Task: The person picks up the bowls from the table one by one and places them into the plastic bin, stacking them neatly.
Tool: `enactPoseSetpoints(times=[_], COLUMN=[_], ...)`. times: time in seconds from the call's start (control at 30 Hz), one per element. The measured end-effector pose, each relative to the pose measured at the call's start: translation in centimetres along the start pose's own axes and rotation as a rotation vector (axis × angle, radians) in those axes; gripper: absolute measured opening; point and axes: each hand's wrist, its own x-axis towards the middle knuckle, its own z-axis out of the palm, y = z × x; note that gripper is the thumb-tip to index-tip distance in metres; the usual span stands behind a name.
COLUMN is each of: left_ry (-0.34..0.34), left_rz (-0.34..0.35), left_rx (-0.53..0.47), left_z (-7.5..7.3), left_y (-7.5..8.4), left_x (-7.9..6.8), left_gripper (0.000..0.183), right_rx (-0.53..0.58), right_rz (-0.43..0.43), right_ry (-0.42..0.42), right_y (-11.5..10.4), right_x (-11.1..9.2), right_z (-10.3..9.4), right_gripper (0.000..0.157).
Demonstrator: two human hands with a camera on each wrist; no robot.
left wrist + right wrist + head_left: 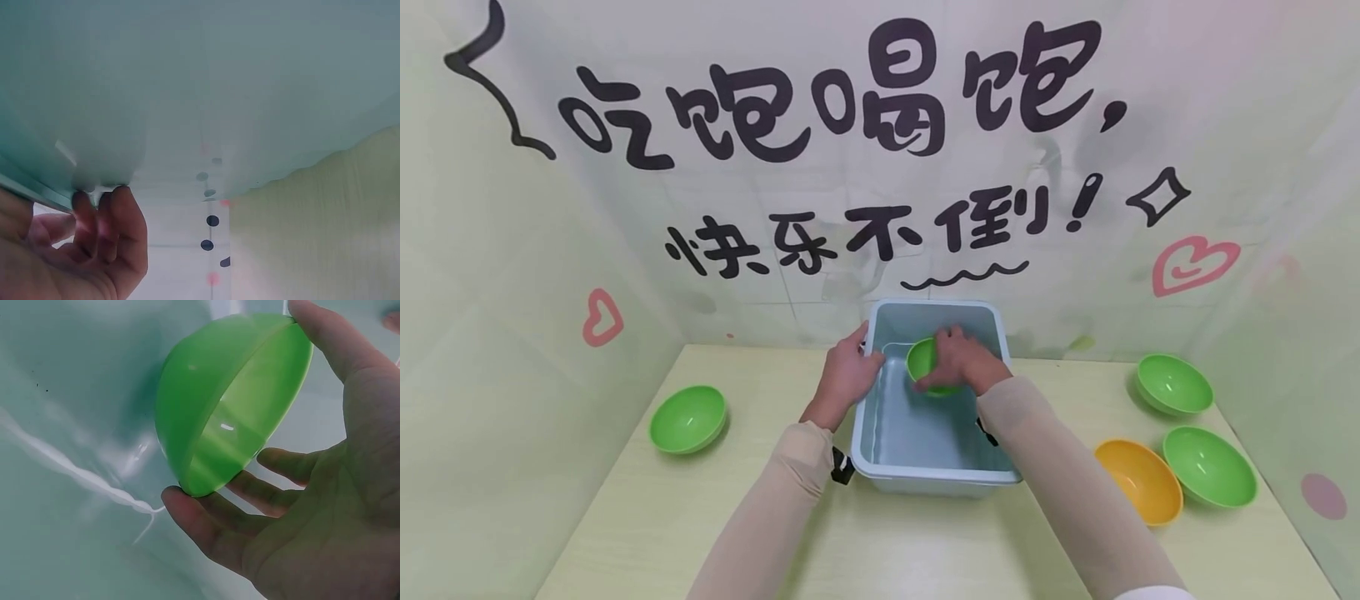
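Gripping the blue tub (936, 478) at its left rim, the left hand (848, 371) should keep it still while the right hand (962, 360) holds a green bowl (921, 357) inside

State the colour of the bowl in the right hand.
Green bowl; best seen in the right wrist view.

An orange bowl (1142, 482) sits on the pale table (625, 517). One green bowl (1210, 467) is just right of it, another (1174, 385) behind it, a third (688, 420) far left of it. Black Chinese writing (883, 237) is on the wall (820, 190) behind it.
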Motion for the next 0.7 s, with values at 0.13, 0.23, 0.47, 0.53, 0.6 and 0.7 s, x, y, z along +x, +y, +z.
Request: enactPoseSetpoints(times=[0.13,0.23,0.47,0.53,0.6,0.7], left_ry=[0.009,0.012,0.019,0.018,0.016,0.018], left_rz=[0.012,0.019,0.003,-0.002,-0.007,-0.013], left_rx=[0.007,0.014,0.018,0.018,0.016,0.023], left_z=[0.08,0.07,0.10,0.15,0.20,0.29], left_y=[-0.01,-0.05,0.03,0.03,0.03,-0.01], left_x=[-0.02,-0.01,0.00,0.02,0.03,0.07], left_gripper=[0.068,0.067,0.068,0.068,0.068,0.068], right_rx=[0.006,0.001,-0.027,-0.051,-0.073,-0.082], right_rz=[0.009,-0.003,-0.022,-0.017,-0.016,-0.015], right_ry=[-0.021,-0.033,-0.110,-0.140,-0.160,-0.166], right_y=[0.09,0.15,0.23,0.27,0.28,0.26], right_x=[0.11,0.20,-0.02,-0.11,-0.21,-0.32], right_z=[0.13,0.24,0.30,0.32,0.34,0.36], right_gripper=[0.097,0.096,0.103,0.104,0.103,0.103])
